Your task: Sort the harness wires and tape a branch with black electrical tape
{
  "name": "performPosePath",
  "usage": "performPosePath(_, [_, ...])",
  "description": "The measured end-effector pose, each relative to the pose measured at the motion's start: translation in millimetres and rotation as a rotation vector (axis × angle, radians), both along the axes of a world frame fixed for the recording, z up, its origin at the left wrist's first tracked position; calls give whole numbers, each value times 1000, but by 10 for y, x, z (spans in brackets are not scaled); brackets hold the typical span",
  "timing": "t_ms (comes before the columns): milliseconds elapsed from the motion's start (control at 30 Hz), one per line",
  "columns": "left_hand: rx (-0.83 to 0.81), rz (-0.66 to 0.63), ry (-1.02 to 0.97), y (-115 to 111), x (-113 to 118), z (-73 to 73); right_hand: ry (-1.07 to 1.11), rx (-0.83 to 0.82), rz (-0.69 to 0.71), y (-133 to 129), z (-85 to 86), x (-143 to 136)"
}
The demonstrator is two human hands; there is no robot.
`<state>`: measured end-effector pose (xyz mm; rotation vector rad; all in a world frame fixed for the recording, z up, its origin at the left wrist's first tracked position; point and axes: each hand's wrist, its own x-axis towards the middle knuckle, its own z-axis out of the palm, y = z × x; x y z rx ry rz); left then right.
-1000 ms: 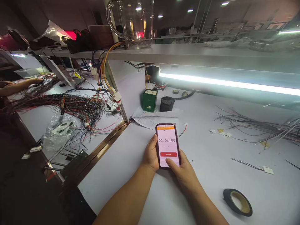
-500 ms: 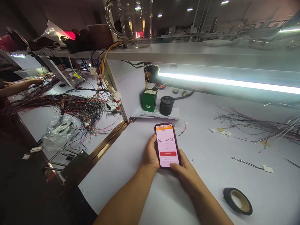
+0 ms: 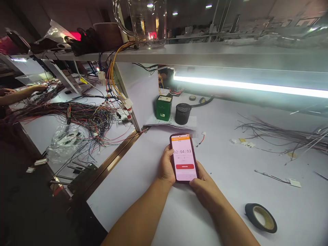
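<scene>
A phone [image 3: 183, 157] in a dark case is held upright over the white tabletop, its lit screen showing 02:04:03 and a red button. My left hand [image 3: 167, 165] grips its left edge, with the thumb beside the screen. Around the lower right corner is my right hand [image 3: 205, 186], its thumb at the bottom edge of the screen. The fingers behind the phone are hidden. Beyond the phone stand a green box [image 3: 164, 108] and a black mesh cup [image 3: 182, 114] on papers.
A roll of black tape [image 3: 260, 218] lies at the right front. Loose wires [image 3: 287, 135] and small white connectors lie at right. Left, past a divider [image 3: 133, 92], is a wire heap [image 3: 77, 114]. A shelf [image 3: 217, 56] with a glass jug [image 3: 148, 24] runs overhead. A person's arm [image 3: 23, 94] shows far left.
My right thumb has shifted from over the lower screen to its bottom edge. The phone and both hands appear slightly farther right and higher in view.
</scene>
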<state>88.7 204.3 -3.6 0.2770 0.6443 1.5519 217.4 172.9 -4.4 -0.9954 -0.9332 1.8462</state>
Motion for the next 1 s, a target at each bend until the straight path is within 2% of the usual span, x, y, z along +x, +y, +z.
performPosePath(200, [31,-69,53,-12,-19,-42,50,-27,-27,5,-13,-14])
performPosePath(467, [38,-82,68,-21,-17,-8,72,-29,-29,7,6,-15])
performPosePath(767, [22,-81,56,-11,-28,-69,20,-1,117,-2,110,59])
performPosePath(1000, [25,-82,31,-12,-24,-68,62,5,150,0,127,70])
